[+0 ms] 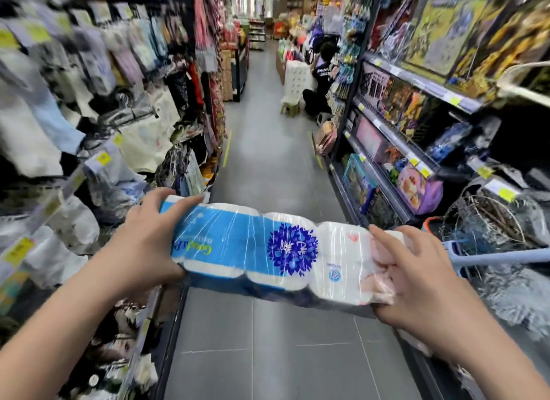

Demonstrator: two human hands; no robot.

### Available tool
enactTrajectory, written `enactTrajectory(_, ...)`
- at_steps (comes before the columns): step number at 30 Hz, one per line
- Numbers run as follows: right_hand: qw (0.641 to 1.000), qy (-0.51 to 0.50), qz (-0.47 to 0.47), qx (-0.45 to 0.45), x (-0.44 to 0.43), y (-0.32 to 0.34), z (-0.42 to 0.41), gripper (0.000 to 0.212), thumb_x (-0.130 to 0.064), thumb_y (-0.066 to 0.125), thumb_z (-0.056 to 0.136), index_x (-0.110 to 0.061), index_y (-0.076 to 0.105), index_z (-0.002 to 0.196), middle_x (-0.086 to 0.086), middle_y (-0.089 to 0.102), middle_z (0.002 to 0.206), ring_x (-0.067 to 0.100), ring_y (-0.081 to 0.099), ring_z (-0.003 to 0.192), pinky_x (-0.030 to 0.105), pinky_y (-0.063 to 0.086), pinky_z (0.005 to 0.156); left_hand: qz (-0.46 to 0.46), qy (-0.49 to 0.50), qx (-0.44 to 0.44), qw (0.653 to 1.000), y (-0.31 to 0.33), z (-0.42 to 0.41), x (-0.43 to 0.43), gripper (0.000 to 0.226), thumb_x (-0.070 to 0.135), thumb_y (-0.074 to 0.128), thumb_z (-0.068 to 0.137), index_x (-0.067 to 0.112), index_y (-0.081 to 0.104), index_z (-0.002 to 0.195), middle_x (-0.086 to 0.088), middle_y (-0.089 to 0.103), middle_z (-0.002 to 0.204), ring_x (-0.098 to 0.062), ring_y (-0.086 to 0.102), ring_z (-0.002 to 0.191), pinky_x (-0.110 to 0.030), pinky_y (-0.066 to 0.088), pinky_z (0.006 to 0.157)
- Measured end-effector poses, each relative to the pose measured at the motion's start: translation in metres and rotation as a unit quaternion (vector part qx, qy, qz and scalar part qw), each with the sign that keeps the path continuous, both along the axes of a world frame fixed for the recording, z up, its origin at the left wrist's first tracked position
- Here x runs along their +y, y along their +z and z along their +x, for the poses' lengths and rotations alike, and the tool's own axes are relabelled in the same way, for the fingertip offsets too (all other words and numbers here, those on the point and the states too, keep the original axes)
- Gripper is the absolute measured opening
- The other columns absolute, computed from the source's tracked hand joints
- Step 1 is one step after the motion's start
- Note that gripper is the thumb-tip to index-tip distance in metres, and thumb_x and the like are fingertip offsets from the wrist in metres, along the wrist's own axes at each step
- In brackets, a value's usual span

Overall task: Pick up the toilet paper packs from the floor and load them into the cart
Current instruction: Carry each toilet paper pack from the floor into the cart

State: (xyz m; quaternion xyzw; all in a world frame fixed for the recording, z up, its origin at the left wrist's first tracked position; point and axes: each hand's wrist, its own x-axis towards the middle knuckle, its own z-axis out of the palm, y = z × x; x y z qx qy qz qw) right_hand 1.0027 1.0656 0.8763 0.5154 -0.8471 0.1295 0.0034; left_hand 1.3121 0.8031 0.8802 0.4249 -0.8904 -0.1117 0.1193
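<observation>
I held 1 toilet paper pack (pixel 276 250) off the floor (pixel 268 355) at mid-frame. My left grip (pixel 145 236) clasped its blue end and my right grip (pixel 416 280) its white end. Loading was not yet done, and I could not clearly make out the cart. A stack of white packs (pixel 294 81) stood at upper centre.

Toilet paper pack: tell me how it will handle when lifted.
Probably light for its size: the pack is paper rolls. Likely slippery: its film wrap shines. Maybe bendy between rolls; left hand and right hand grip opposite ends.
</observation>
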Motion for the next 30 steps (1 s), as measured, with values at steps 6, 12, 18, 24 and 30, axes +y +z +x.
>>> enactTrajectory(6, 1.0, 0.0, -0.015, -0.003, 0.021, 0.021, -0.009, 0.113, -0.058, 0.059, 0.046, -0.046, 0.03, 0.154, -0.005, 0.028, 0.148, 0.019, 0.021, 0.145, 0.044, 0.049, 0.086, 0.001, -0.01, 0.003, 1.0, 0.029, -0.015, 0.023, 0.116, 0.04, 0.078, 0.047, 0.054, 0.026, 0.15, 0.0, 0.023, 0.147, -0.04, 0.044, 0.127, -0.054, 0.045, 0.109)
enactTrajectory(12, 0.999, -0.029, -0.012, 0.005, 0.042, 0.032, -0.004, 0.121, -0.07, 0.045, 0.04, -0.046, 0.025, 0.156, -0.006, 0.022, 0.151, 0.018, 0.016, 0.148, 0.044, 0.049, 0.096, 0.006, -0.027, 0.001, 1.0, 0.034, -0.032, 0.031, 0.12, 0.033, 0.084, 0.048, 0.053, 0.026, 0.151, 0.004, 0.02, 0.146, -0.036, 0.042, 0.128, -0.051, 0.045, 0.109)
enactTrajectory(18, 0.995, -0.096, -0.007, -0.012, 0.067, 0.033, 0.008, 0.119, -0.064, 0.047, 0.04, -0.051, 0.019, 0.155, -0.011, 0.016, 0.151, 0.016, 0.011, 0.149, 0.045, 0.05, 0.103, 0.012, -0.093, 0.006, 0.996, 0.034, -0.059, 0.021, 0.122, 0.043, 0.071, 0.037, 0.053, 0.031, 0.151, 0.001, 0.021, 0.149, -0.037, 0.042, 0.131, -0.046, 0.041, 0.111)
enactTrajectory(24, 0.977, -0.211, -0.007, -0.005, 0.098, 0.036, 0.041, 0.113, -0.06, 0.063, 0.047, -0.054, 0.019, 0.151, -0.012, 0.016, 0.149, 0.014, 0.013, 0.146, 0.041, 0.053, 0.095, 0.01, -0.206, 0.022, 0.978, 0.023, -0.103, -0.002, 0.121, 0.053, 0.069, 0.03, 0.052, 0.039, 0.147, -0.008, 0.035, 0.142, -0.043, 0.05, 0.122, -0.053, 0.045, 0.109)
enactTrajectory(30, 0.942, -0.334, 0.012, -0.008, 0.146, 0.04, 0.087, 0.119, -0.069, 0.043, 0.039, -0.051, 0.017, 0.154, -0.009, 0.015, 0.152, 0.016, 0.012, 0.148, 0.039, 0.047, 0.105, 0.026, -0.322, 0.01, 0.946, 0.024, -0.155, 0.022, 0.122, 0.047, 0.072, 0.032, 0.055, 0.032, 0.147, -0.005, 0.033, 0.145, -0.043, 0.053, 0.116, -0.053, 0.048, 0.105)
